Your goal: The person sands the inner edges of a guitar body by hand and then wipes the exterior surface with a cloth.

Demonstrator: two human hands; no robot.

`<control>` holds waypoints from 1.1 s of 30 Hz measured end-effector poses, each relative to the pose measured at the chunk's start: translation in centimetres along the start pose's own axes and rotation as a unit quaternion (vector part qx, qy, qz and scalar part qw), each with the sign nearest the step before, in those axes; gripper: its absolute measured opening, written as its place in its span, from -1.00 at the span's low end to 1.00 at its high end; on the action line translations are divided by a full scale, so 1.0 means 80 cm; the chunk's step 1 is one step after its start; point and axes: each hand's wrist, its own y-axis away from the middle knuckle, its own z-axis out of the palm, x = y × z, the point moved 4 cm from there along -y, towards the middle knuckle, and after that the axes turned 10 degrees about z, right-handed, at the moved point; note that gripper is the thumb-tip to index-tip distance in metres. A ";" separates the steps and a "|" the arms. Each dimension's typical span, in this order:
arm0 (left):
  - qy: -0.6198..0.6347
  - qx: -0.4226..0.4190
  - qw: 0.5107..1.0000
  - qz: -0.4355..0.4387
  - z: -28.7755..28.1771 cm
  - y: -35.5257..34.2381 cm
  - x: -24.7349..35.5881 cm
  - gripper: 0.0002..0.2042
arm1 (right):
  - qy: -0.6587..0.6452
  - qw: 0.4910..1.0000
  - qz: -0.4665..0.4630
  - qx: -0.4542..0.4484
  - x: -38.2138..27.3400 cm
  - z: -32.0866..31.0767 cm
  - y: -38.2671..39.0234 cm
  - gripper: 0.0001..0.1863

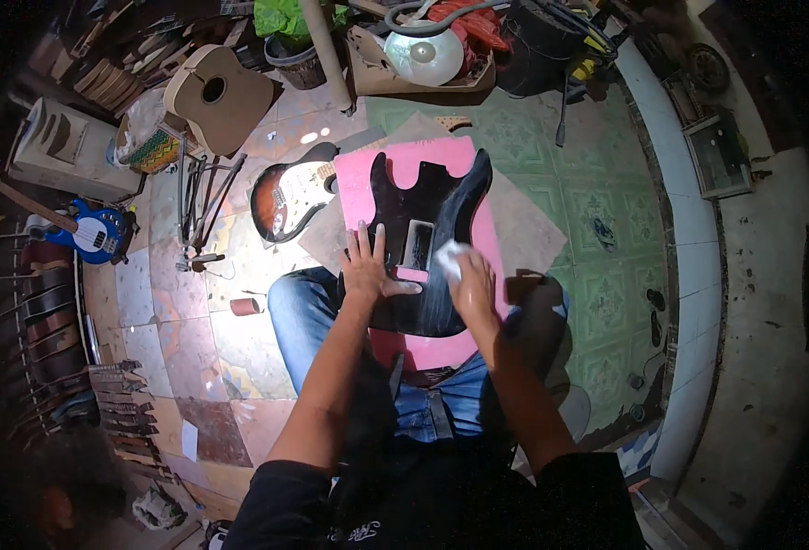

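A black electric guitar body (448, 206) lies across my lap on a pink board (359, 179). Its right half looks duller and dusted with a whitish film. Fingers spread, my left hand (368, 272) presses flat on the body's left side, beside the rectangular cut-out. In my right hand (474, 291) is a folded whitish pad (450, 258), which rests on the dull part right of the cut-out. Whether the pad is cloth or abrasive paper I cannot make out. Through a small slot near my left thumb, the pink board shows.
Beyond my left hand lies a sunburst electric guitar body (267, 202) with a white pickguard. An acoustic guitar body (226, 101) leans farther back. A black folding stand (207, 206), a small reddish-brown roll (245, 306) and a blue guitar (100, 234) are at left. A cardboard box (368, 69) stands ahead.
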 end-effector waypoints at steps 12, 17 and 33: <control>0.002 0.017 1.000 0.013 -0.004 -0.003 0.004 0.58 | -0.015 1.000 0.009 0.023 0.007 -0.007 -0.013 -0.56; 0.005 0.007 1.000 -0.001 -0.004 0.003 -0.005 0.57 | -0.011 1.000 -0.005 -0.016 0.002 -0.018 0.048 -0.55; 0.009 -0.016 1.000 0.000 -0.007 0.001 -0.001 0.57 | -0.016 1.000 0.004 -0.011 0.022 -0.025 0.107 -0.61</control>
